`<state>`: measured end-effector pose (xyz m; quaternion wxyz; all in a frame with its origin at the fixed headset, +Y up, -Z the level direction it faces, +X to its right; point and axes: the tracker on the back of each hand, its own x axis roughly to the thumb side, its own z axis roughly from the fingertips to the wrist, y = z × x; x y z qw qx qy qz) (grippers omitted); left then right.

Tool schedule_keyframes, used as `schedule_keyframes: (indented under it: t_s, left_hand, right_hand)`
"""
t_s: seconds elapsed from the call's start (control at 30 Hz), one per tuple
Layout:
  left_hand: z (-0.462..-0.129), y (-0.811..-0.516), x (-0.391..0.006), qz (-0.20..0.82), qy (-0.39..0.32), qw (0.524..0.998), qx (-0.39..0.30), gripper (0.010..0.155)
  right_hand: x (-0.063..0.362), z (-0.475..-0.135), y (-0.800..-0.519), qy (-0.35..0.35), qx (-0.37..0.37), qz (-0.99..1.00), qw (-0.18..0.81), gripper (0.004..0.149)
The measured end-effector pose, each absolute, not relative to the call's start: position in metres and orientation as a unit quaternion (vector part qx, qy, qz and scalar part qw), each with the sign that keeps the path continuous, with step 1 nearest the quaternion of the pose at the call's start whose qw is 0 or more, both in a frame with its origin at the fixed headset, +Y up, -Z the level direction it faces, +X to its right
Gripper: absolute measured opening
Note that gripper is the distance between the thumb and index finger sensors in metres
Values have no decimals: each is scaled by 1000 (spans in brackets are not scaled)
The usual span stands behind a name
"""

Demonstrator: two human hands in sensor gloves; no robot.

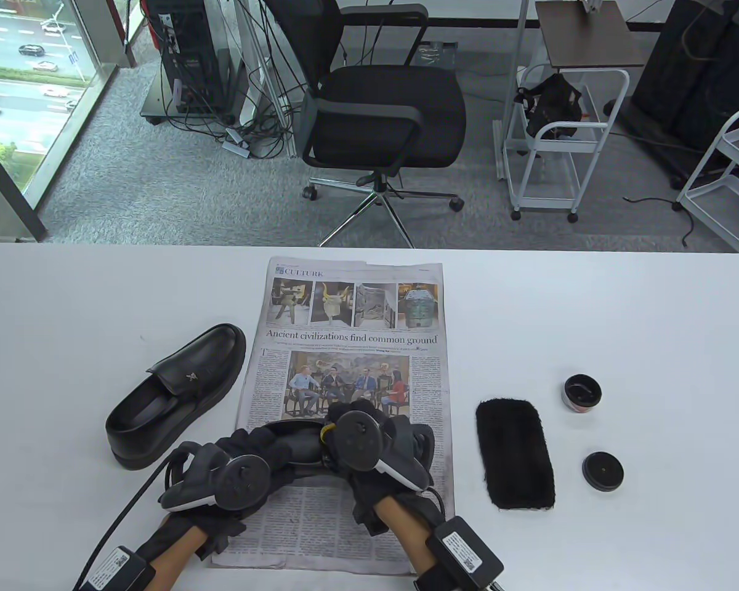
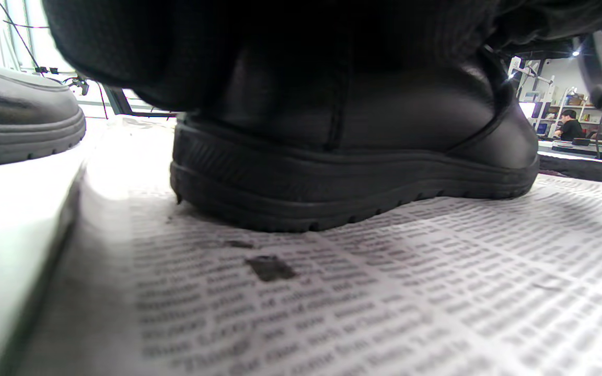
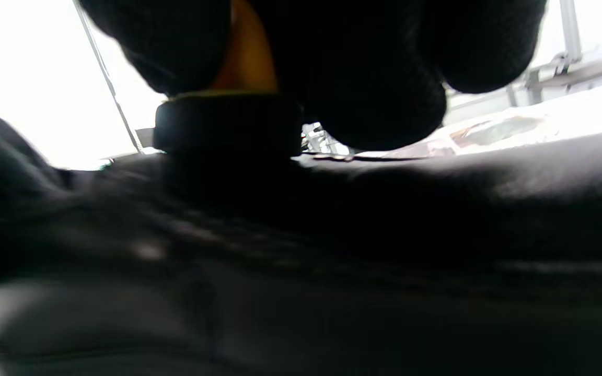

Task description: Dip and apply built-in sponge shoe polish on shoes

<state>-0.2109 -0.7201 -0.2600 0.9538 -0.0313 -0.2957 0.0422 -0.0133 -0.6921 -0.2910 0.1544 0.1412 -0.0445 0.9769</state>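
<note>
Nearby — second shoe [image 1: 175,394], cloth [image 1: 515,454], perhaps open tin [image 1: 582,393].

black office chair [image 1: 385,117] on grey carpet [image 1: 160,178]

Table view: bright, even daylight from the window [image 1: 24,92] at far left; sharp focus. Left wrist view: foreground newspaper [image 2: 332,303] blurred, background overexposed. Right wrist view: dark, blurred, background blown out.

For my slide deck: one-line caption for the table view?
Both gloved hands work on a black shoe on newspaper; second shoe waits beside.
</note>
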Motion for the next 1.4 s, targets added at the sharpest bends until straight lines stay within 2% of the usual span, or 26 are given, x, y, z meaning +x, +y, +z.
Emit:
schedule_keyframes:
  t_s: [0.13,0.3,0.53,0.77,0.97,1.1,1.17,1.4]
  left_hand:
    - [-260,-720,-211,42,-296,954,-32,45]
    - [-260,-720,-211,42,-297,953,-30,45]
    - [-260,-720,-211,40,-299,953,-25,45]
    - [-260,-720,-211,39,-297,954,-25,45]
    - [-259,-720,-211,39,-295,954,-25,45]
    - [-260,-720,-211,39,-294,955,-25,45]
    - [-260,-721,-210,39,-294,955,-26,45]
    - [-260,-721,-210,41,-296,954,-28,45]
  right_hand:
    - [-10,-301,-695,-67,115,989,71,45]
    - [15,-309,-701,-28,62,997,27,44]
    - [43,-290,-692,9,34,999,-2,44]
    - [41,-273,-693,42,57,996,60,44]
    - [19,-267,-692,63,111,978,162,45]
    - [2,-269,-691,1,156,968,197,45]
    - [-4,-275,-691,-45,149,973,169,46]
    - [-4,-289,-700,-70,101,988,96,47]
